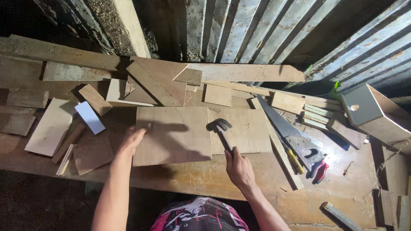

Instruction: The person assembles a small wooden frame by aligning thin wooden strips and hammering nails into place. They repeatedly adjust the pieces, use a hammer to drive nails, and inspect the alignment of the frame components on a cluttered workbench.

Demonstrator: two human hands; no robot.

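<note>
Plywood sheets lie flat in the middle of a scarred wooden workbench, two pieces set side by side with their edges touching. The left hand rests at the left edge of the nearer sheet, fingers lightly curled over the corner, palm down. The right hand is wrapped around the handle of a claw hammer, whose dark head hangs over the seam between the two sheets (touching the wood or just above it, I cannot tell).

To the right of the sheets, a handsaw lies diagonally across a wood strip, with red-handled pliers just beside its grip. Farther right stands a small wooden box with a round hole in its grey face. Offcuts and a white card are scattered on the left; triangular pieces are stacked at the back. Corrugated metal sheeting forms the wall behind, dim and rust-streaked.
</note>
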